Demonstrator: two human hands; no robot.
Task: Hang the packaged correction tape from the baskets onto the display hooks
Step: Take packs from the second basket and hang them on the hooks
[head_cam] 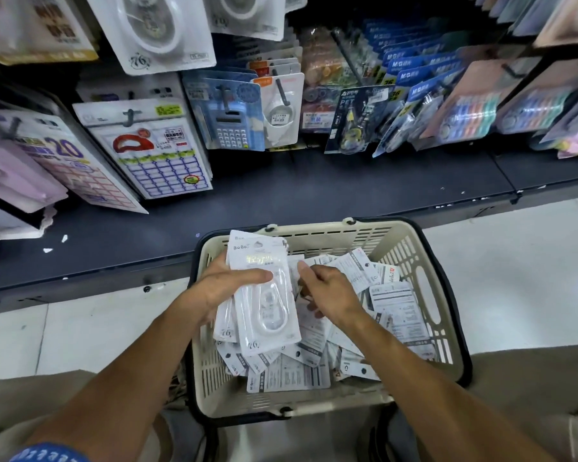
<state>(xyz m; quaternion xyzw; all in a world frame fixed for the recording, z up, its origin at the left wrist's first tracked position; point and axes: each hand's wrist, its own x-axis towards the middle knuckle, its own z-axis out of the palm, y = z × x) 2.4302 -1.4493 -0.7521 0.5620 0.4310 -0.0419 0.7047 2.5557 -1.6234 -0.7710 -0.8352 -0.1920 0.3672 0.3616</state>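
Left hand (221, 288) clamped on stack of correction tape packs (264, 295) over basket (411, 258). Right hand (327, 291) half-curled, digging among loose packs. Align hang-holes before lifting to hooks (131, 115).

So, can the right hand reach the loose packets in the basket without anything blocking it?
Probably yes. The right hand is already inside the open-topped basket, directly over the loose packets. The stack held by the left hand sits beside it, not across its path.
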